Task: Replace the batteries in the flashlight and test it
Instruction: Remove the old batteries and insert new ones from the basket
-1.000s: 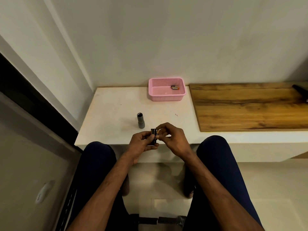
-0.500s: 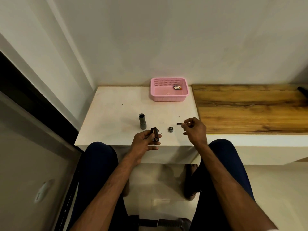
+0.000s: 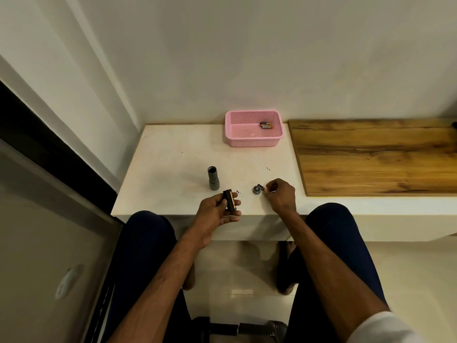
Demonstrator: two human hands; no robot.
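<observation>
The grey flashlight body (image 3: pixel 213 179) stands upright on the white counter (image 3: pixel 173 164), open end up. My left hand (image 3: pixel 217 211) grips a black battery holder (image 3: pixel 229 199) with gold-ended cells in it, near the counter's front edge. My right hand (image 3: pixel 280 195) pinches a small battery (image 3: pixel 261 187) low over the counter, right beside the round flashlight end cap (image 3: pixel 256 189) that lies there. A pink basket (image 3: pixel 253 141) at the back holds a few batteries (image 3: pixel 266 125).
A wooden board (image 3: pixel 371 154) covers the counter to the right. The wall runs close behind the basket. My knees in dark trousers sit under the counter's front edge, with tiled floor below.
My right hand pulled a battery away from the holder, swung right, then came back left and down beside the end cap. The left hand kept the holder almost still.
</observation>
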